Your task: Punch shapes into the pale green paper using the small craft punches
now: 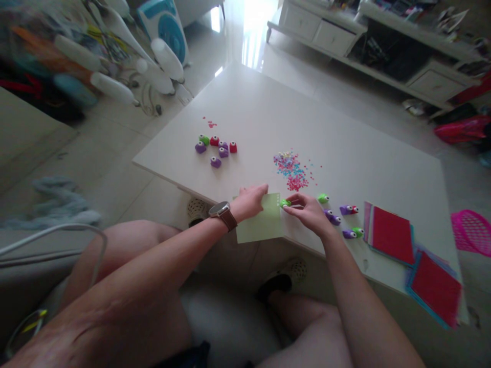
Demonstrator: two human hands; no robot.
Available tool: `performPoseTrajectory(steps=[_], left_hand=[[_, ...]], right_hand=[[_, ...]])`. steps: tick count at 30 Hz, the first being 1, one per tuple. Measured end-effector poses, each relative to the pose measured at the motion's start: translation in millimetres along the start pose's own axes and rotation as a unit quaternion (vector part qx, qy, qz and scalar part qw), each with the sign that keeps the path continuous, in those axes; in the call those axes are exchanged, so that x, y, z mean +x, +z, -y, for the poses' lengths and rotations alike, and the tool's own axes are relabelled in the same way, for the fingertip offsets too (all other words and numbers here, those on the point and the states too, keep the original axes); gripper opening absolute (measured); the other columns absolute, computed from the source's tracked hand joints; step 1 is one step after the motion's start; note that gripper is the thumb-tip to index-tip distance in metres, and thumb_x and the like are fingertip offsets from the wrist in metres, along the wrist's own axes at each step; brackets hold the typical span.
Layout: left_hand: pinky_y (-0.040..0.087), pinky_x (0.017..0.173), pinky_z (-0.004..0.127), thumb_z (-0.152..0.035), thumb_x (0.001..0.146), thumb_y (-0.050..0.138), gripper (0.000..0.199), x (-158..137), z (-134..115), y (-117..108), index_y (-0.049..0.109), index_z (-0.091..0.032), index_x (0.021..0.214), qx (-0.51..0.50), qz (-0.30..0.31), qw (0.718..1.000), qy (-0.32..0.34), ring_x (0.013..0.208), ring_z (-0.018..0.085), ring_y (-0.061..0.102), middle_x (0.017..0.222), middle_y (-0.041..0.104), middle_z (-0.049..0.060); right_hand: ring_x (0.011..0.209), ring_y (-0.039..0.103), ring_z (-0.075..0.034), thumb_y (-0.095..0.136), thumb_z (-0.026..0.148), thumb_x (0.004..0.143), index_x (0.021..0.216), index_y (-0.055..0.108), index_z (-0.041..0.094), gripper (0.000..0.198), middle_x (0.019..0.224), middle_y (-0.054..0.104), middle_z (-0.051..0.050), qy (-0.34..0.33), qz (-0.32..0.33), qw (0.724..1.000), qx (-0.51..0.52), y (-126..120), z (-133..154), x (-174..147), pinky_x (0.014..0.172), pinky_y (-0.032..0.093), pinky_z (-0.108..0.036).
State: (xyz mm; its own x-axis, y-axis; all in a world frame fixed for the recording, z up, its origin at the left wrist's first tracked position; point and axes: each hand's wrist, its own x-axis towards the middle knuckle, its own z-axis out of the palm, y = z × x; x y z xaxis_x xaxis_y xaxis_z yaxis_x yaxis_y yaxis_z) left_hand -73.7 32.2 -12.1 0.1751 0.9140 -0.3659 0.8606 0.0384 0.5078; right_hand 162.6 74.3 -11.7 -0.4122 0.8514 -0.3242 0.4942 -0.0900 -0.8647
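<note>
A sheet of light green paper (264,225) lies at the table's near edge and partly overhangs it. My left hand (251,201), with a watch on the wrist, grips the sheet near its far side, fingers curled. Between the fingers of my right hand (307,210) is a small green craft punch (285,203) with an eye-like top, at the sheet's right edge. A short row of small holes shows near the sheet's far right corner. Close to my right hand stand another green punch (323,198) and purple punches (332,217).
Punched confetti (291,171) is heaped beyond my hands. More punches (223,148) stand at the left, with a few red bits (210,123) behind. Stacks of coloured paper (393,232) lie at the right, and a pink basket (471,232) is past the table edge.
</note>
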Motion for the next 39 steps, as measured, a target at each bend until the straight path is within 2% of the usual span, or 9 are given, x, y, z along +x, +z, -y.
performPoseTrajectory(steps=[8, 16, 22, 24, 28, 30, 34, 37, 39], left_hand=[[0.046, 0.093, 0.045, -0.015, 0.084, 0.070, 0.041, 2, 2, 2, 0.057, -0.023, 0.122, -0.004, -0.006, 1.000, -0.003, 0.118, 0.033, 0.069, 0.122, 0.076, 0.009], [0.045, 0.092, 0.045, -0.015, 0.084, 0.069, 0.039, 2, 0, 4, 0.057, -0.023, 0.121, -0.009, -0.005, 1.000, 0.001, 0.116, 0.033, 0.069, 0.121, 0.076, 0.009], [0.045, 0.095, 0.046, -0.013, 0.086, 0.068, 0.040, 0, -1, 6, 0.058, -0.023, 0.123, -0.015, -0.007, 1.000, 0.010, 0.117, 0.032, 0.067, 0.122, 0.075, 0.009], [0.045, 0.096, 0.046, -0.013, 0.084, 0.071, 0.048, -1, -2, 6, 0.058, -0.024, 0.129, -0.007, -0.024, 1.000, 0.018, 0.121, 0.032, 0.064, 0.128, 0.071, 0.011], [0.046, 0.097, 0.047, -0.009, 0.076, 0.079, 0.076, -4, -4, 6, 0.053, -0.029, 0.144, 0.029, -0.097, 0.994, 0.034, 0.130, 0.035, 0.055, 0.140, 0.059, 0.013], [0.047, 0.096, 0.045, -0.008, 0.078, 0.074, 0.063, -4, -4, 7, 0.059, -0.027, 0.136, 0.022, -0.089, 0.995, 0.042, 0.124, 0.032, 0.058, 0.133, 0.061, 0.012], [0.051, 0.086, 0.034, -0.006, 0.085, 0.061, 0.034, -2, -1, 11, 0.067, -0.023, 0.114, -0.052, -0.020, 0.997, 0.055, 0.100, 0.022, 0.066, 0.114, 0.068, 0.007], [0.051, 0.084, 0.032, -0.017, 0.090, 0.066, 0.022, -3, -2, 12, 0.069, -0.023, 0.111, -0.055, -0.010, 0.997, 0.053, 0.098, 0.022, 0.068, 0.111, 0.070, 0.006], [0.052, 0.085, 0.033, -0.026, 0.088, 0.075, 0.025, -4, -3, 11, 0.069, -0.024, 0.112, -0.042, -0.008, 0.998, 0.053, 0.098, 0.023, 0.068, 0.112, 0.071, 0.006]], right_hand=[[0.090, 0.073, -0.026, 0.085, 0.050, 0.072, 0.090, 0.069, 0.021, 0.037, 0.094, 0.075, -0.008, 0.000, 0.005, 1.000, -0.002, -2, 2, -1, 0.085, 0.062, -0.042], [0.091, 0.074, -0.026, 0.086, 0.048, 0.072, 0.091, 0.071, 0.020, 0.037, 0.095, 0.075, -0.009, 0.003, 0.018, 1.000, 0.003, 1, -2, 1, 0.091, 0.063, -0.047], [0.095, 0.074, -0.027, 0.082, 0.040, 0.079, 0.096, 0.076, 0.019, 0.028, 0.101, 0.077, -0.010, 0.008, 0.048, 0.998, -0.047, 1, -3, 0, 0.096, 0.061, -0.048], [0.095, 0.074, -0.027, 0.081, 0.038, 0.082, 0.099, 0.078, 0.018, 0.027, 0.102, 0.077, -0.010, 0.007, 0.052, 0.997, -0.057, 2, -4, 0, 0.094, 0.061, -0.046], [0.096, 0.072, -0.025, 0.080, 0.037, 0.085, 0.097, 0.080, 0.018, 0.022, 0.106, 0.076, -0.011, -0.012, 0.058, 0.994, -0.087, 0, -2, -1, 0.088, 0.060, -0.040], [0.093, 0.071, -0.024, 0.080, 0.035, 0.086, 0.097, 0.080, 0.017, 0.021, 0.105, 0.076, -0.011, -0.002, 0.068, 0.992, -0.107, -2, 0, -2, 0.084, 0.059, -0.037], [0.088, 0.071, -0.022, 0.078, 0.031, 0.089, 0.103, 0.080, 0.017, 0.020, 0.098, 0.078, -0.009, 0.038, 0.075, 0.991, -0.104, -3, 5, -4, 0.081, 0.057, -0.034], [0.088, 0.071, -0.023, 0.077, 0.031, 0.089, 0.098, 0.081, 0.018, 0.017, 0.096, 0.079, -0.008, 0.039, 0.072, 0.991, -0.103, -3, 6, -4, 0.081, 0.056, -0.034], [0.089, 0.071, -0.023, 0.078, 0.032, 0.088, 0.097, 0.081, 0.018, 0.017, 0.097, 0.079, -0.008, 0.034, 0.071, 0.992, -0.101, -3, 4, -3, 0.081, 0.056, -0.034]])
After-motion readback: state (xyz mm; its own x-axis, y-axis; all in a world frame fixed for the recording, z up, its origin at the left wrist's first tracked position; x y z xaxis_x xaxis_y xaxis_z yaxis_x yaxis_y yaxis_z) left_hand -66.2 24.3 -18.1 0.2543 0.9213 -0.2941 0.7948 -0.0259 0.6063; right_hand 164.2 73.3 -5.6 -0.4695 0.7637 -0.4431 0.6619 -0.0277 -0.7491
